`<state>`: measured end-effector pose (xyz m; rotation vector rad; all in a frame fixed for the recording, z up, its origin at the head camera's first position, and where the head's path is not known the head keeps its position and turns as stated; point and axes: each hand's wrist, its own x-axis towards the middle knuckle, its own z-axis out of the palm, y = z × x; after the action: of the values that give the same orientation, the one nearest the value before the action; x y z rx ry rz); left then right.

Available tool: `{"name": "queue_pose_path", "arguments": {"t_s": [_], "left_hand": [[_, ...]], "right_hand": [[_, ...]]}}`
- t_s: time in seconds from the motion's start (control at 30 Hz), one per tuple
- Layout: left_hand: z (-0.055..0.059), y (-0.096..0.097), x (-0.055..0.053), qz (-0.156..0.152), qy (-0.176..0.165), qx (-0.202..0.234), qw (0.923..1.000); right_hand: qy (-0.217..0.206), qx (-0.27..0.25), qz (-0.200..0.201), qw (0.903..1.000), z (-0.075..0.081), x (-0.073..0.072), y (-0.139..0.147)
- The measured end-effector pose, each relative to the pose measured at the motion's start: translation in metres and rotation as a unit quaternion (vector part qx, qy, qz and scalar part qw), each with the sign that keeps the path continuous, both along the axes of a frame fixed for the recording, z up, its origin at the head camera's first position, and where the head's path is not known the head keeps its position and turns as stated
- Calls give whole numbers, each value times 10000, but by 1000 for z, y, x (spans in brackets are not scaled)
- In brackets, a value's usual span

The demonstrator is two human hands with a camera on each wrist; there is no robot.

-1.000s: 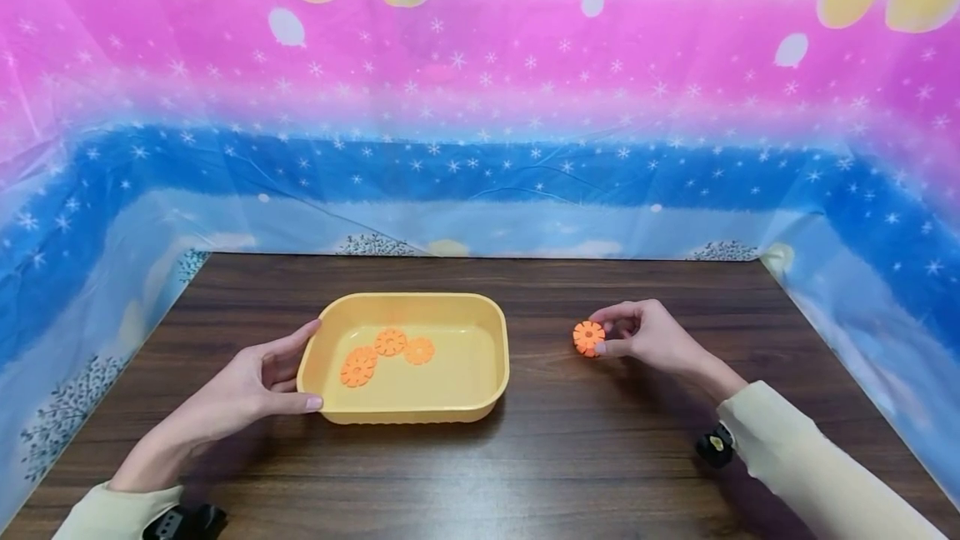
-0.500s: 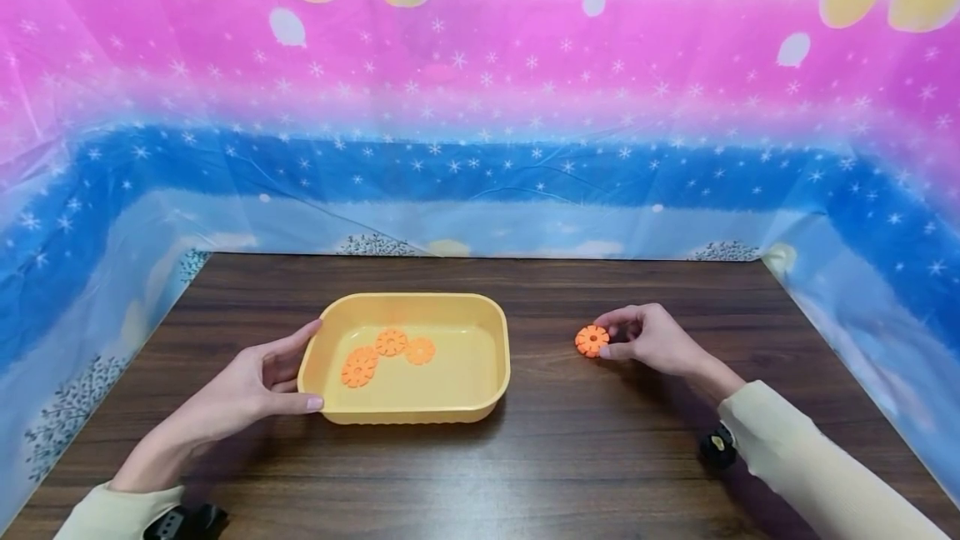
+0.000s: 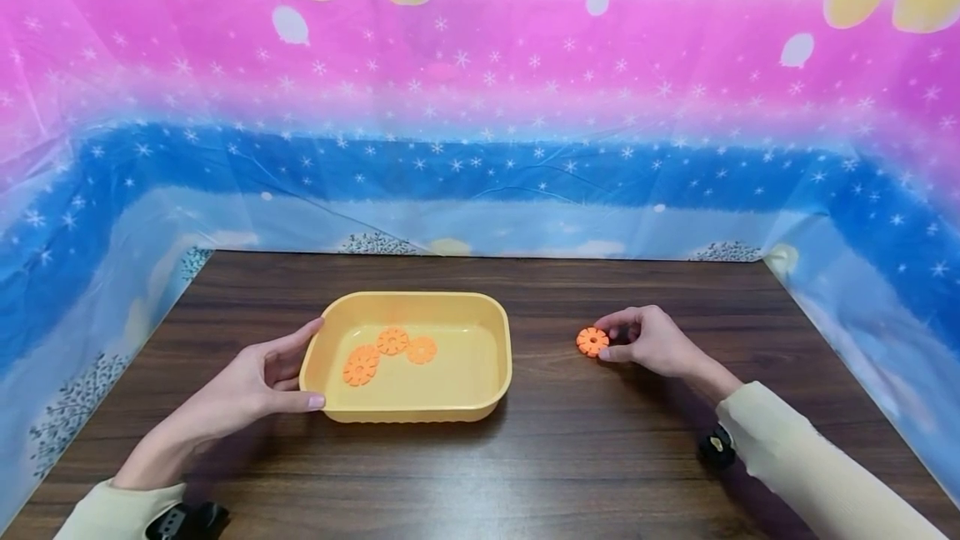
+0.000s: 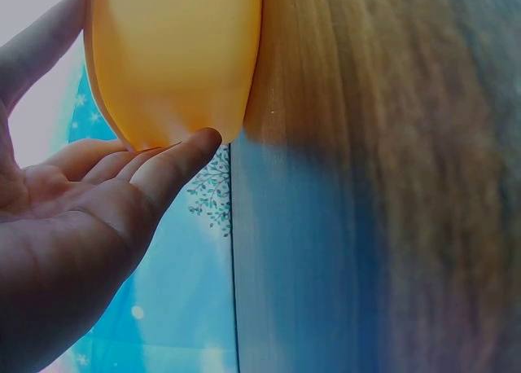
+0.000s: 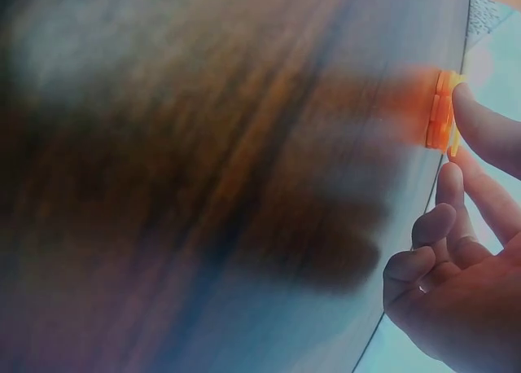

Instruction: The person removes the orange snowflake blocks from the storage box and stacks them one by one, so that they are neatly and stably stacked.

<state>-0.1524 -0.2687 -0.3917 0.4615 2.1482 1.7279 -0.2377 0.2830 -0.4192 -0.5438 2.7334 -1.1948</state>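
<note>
My left hand (image 3: 243,390) grips the left end of a yellow plastic tray (image 3: 498,357), thumb on the front corner and forefinger on the back one. In the left wrist view, fingers (image 4: 175,165) lie against the tray's end wall (image 4: 179,55). Several orange notched discs (image 3: 392,341) lie in the tray's left half. Right of the tray, my right hand (image 3: 648,342) pinches orange notched discs (image 3: 592,342) between thumb and forefinger, low over the table. The right wrist view shows those discs (image 5: 440,111) edge-on, seemingly stacked; how many I cannot tell. The other fingers are loosely curled.
Both hands work over a dark wood-grain table (image 3: 480,482). A printed pink and blue cloth (image 3: 480,107) hangs behind it and at both sides. Dark wrist cameras (image 3: 718,447) sit at the sleeve cuffs.
My right hand has lowered and shifted slightly right, and the pinched discs have tipped flatter toward the table. The left hand and tray stay in place.
</note>
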Motion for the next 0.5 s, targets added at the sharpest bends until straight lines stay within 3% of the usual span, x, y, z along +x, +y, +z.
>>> {"name": "queue_pose_path", "arguments": {"t_s": [0.5], "left_hand": [[0,0,0,-6,-65,91,9999]], "right_hand": [[82,90,76,9999,2,0,1]]}}
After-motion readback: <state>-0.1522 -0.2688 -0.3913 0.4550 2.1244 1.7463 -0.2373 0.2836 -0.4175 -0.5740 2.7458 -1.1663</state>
